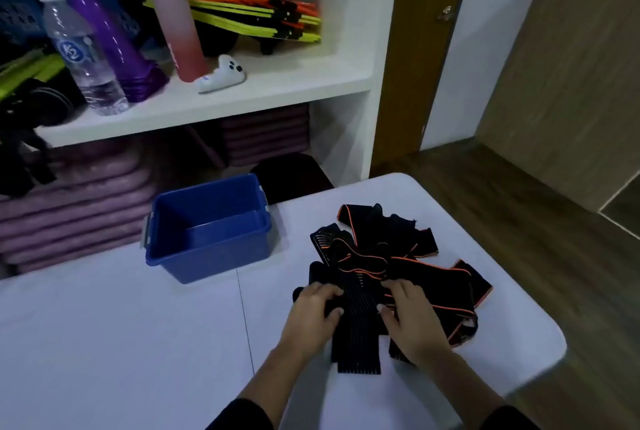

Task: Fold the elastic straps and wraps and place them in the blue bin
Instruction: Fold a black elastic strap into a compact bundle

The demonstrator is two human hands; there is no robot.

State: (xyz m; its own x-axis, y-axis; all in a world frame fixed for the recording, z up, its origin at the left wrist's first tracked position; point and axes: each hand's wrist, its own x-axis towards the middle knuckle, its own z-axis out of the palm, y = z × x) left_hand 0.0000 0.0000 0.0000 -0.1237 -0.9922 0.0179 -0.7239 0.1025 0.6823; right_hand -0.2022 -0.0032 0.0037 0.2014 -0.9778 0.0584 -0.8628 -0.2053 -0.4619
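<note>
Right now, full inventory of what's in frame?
blue bin: 1, blue, on table, left of pile
strap pile: 1 heap, black with orange edging, on table
ribbed wrap: 1, black, near side of pile
table: 1, white
water bottle: 1, clear, shelf left
purple cone: 1, purple, shelf
pink cone: 1, pink, shelf
controller: 1, white, shelf front
hoop stack: 1, orange and yellow-green, shelf back
mats: stack, purple, under shelf
left hand: grips ribbed wrap
right hand: grips ribbed wrap
</note>
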